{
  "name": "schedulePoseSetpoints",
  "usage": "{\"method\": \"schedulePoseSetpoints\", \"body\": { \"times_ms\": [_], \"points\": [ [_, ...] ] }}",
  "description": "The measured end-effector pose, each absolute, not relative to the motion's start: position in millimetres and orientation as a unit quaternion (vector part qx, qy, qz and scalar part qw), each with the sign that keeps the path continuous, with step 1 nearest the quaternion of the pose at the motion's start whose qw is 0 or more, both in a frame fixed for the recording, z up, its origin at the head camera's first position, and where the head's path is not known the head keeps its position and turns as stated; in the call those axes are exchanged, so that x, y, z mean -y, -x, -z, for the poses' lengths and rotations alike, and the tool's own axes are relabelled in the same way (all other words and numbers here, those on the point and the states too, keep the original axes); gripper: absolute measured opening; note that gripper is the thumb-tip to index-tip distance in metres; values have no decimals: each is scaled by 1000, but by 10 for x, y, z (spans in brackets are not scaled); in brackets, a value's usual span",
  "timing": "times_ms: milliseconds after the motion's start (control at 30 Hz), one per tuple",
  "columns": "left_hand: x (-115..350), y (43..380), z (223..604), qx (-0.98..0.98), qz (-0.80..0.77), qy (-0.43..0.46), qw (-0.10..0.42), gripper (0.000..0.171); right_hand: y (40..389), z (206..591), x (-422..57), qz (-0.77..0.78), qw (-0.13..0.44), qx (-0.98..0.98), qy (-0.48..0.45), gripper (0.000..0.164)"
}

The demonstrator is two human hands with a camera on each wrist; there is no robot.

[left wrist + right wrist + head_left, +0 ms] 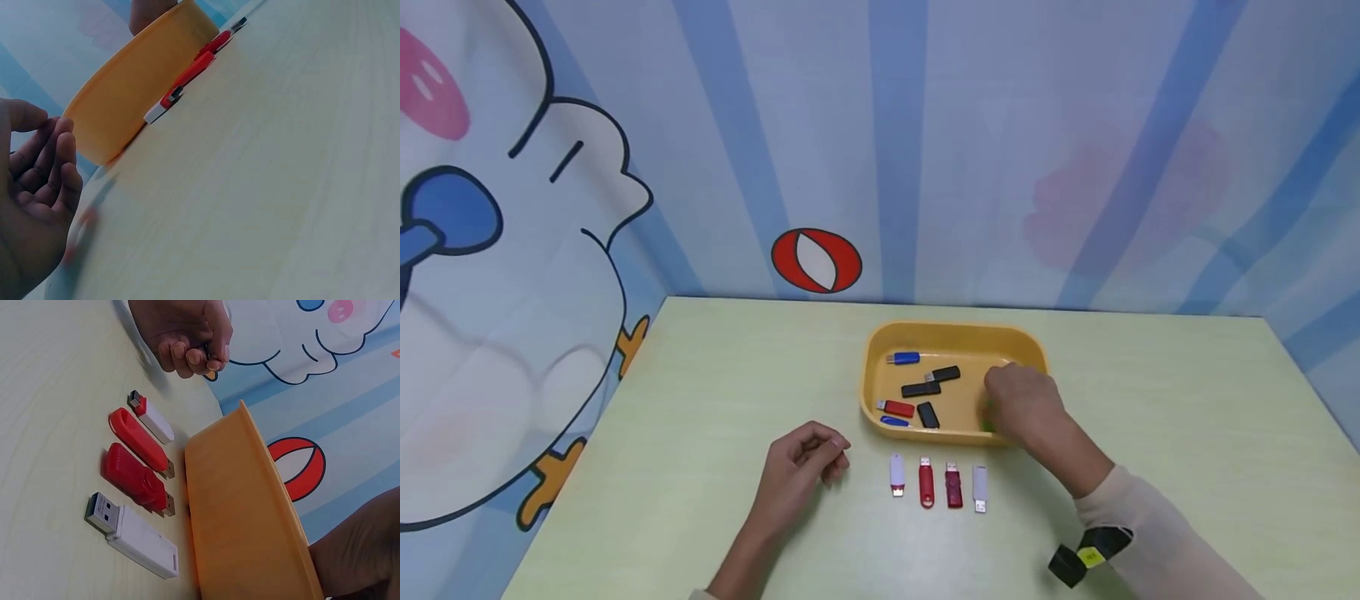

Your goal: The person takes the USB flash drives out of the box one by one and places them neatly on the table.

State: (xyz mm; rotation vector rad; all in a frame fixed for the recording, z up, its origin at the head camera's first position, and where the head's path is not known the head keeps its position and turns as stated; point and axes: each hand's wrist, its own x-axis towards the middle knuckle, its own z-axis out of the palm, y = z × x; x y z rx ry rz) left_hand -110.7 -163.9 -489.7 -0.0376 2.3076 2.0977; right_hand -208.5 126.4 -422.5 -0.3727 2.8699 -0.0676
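My right hand [1022, 404] reaches down into the right end of a yellow plastic tray [955, 329]. Its fingertips are hidden; a bit of something green [987, 422] shows beside them, and whether they grip it is not visible. Left of that hand in the tray lie a blue USB stick [907, 357], several black ones [928, 415], a red one [898, 407] and a small blue piece [894, 421]. My left hand [801, 467] rests on the table left of the tray, fingers loosely curled and holding nothing.
A row of USB sticks lies before the tray: white-and-red [897, 471], red [927, 485], dark red [953, 487] and white [980, 485]. The pale table [760, 358] meets a blue cartoon-printed backdrop [970, 150] behind. A black strap device [1090, 554] is on the right sleeve.
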Motion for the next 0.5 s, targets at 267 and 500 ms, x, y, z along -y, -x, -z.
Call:
{"method": "schedulePoseSetpoints", "body": {
  "times_ms": [267, 500],
  "points": [
    [1651, 1107, 4914, -741, -671, 11, 10, 11, 2098, 4257, -1230, 18, 101, -986, 133, 17],
    [1657, 1106, 4914, -740, -672, 11, 12, 12, 2126, 4279, -1235, 53, 93, -986, 130, 13]
  ]
}}
